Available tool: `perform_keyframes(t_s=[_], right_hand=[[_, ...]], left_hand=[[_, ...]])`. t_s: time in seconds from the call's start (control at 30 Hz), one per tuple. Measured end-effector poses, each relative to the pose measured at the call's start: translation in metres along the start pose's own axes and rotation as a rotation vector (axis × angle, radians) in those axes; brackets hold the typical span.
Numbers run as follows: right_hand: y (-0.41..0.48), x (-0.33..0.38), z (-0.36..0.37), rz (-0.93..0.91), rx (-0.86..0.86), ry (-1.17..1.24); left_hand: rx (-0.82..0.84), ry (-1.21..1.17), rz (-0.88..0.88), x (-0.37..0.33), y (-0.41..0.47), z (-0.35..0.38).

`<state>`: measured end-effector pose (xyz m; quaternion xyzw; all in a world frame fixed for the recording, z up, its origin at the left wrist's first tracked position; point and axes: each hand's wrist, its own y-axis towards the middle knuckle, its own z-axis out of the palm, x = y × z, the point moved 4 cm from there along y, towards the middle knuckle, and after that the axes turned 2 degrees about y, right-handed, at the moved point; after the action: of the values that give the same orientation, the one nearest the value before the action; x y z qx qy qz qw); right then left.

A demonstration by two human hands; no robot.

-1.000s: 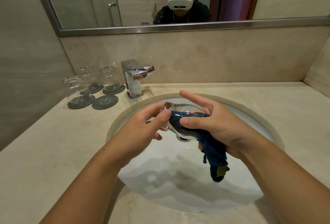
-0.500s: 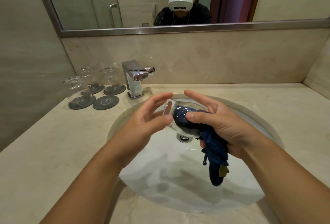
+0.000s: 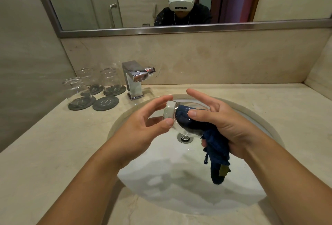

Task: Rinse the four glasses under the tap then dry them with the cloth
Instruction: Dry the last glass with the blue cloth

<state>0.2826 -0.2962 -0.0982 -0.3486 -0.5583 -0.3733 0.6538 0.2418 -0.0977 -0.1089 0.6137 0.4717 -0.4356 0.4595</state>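
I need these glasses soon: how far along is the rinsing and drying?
Three glasses stand upside down on coasters beside the tap, seemingly done. The fourth glass is over the sink: left hand pinches its base, right hand holds the cloth stuffed inside. Left: finish drying, set it on the empty coaster.

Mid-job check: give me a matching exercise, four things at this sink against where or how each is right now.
Things:
1 held glass
2 blue cloth
3 front-right coaster
4 tap

States:
A bare, no glass on it
B pushed into the glass, tail hanging over the basin
C on its side between left hand and right hand
D standing behind the basin, left of centre

Pairs: 1-C, 2-B, 3-A, 4-D
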Motion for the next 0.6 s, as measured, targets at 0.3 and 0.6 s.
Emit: perform_keyframes(t_s=[0.3,0.6], right_hand=[[-0.0003,0.0015,0.0013,-0.015,-0.005,-0.019],[-0.0017,-0.0007,0.0015,-0.012,-0.011,-0.099]], left_hand=[[-0.024,-0.034,0.024,-0.0014,0.0017,-0.0002],[-0.107,0.043,-0.041,-0.0011,0.0000,-0.0026]])
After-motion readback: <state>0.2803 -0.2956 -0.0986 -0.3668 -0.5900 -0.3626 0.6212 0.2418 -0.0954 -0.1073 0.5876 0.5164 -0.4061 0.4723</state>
